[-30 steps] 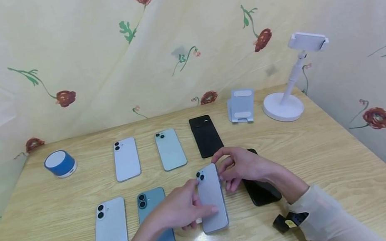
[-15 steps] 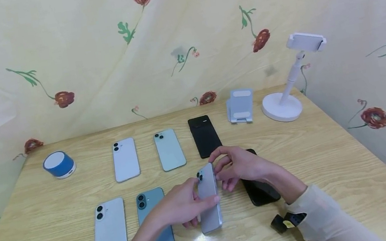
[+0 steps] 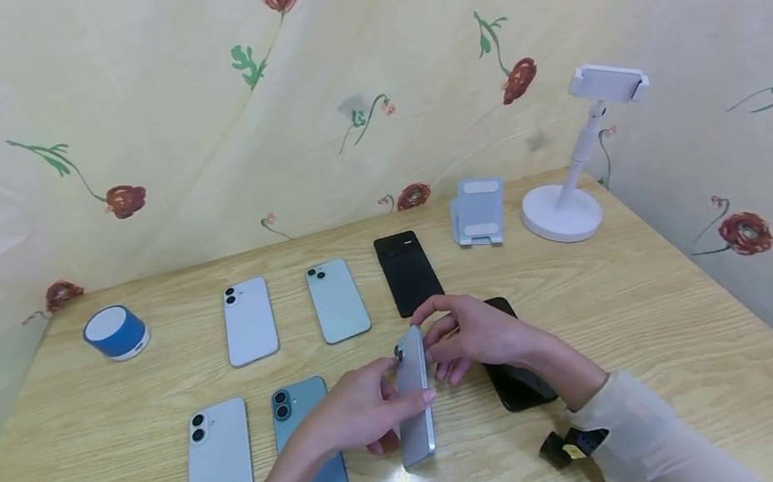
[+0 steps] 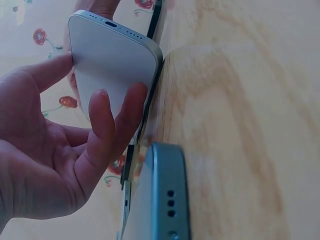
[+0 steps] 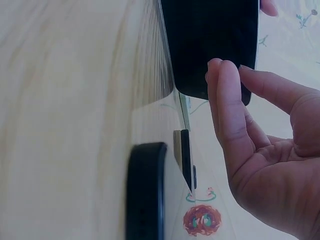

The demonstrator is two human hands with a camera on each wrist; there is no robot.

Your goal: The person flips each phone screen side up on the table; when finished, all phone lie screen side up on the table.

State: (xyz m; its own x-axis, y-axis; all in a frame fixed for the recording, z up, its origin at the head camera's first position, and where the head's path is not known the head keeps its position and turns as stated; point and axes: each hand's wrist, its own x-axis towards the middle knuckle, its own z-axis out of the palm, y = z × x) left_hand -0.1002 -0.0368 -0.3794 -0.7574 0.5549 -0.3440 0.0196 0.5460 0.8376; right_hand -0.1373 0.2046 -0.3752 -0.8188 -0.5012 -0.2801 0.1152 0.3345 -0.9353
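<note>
Between both hands a light lavender smartphone (image 3: 415, 430) stands tilted up on the table, its two-lens camera at the far end. My left hand (image 3: 360, 409) grips it, thumb on the right edge and fingers at the left side and back, as the left wrist view shows. At the top end, my right hand (image 3: 477, 332) holds the far corner and upper right edge with index finger and thumb. The phone's dark screen (image 5: 200, 35) faces the right palm in the right wrist view. A teal phone (image 3: 321, 479) lies beside the left wrist, a black phone (image 3: 519, 388) beneath the right.
Further phones lie flat: a white one (image 3: 217, 462), a pale lavender one (image 3: 249, 322), a mint one (image 3: 339, 301) and a black one (image 3: 410, 273). A blue speaker (image 3: 116, 333) stands far left. A grey phone stand (image 3: 480, 209) and a white telescopic stand (image 3: 560, 212) are at the back right.
The lavender phone has turned from lying nearly flat, back upward, to standing steeply on its edge. Both hands have kept hold of it, the right shifting slightly left with it.
</note>
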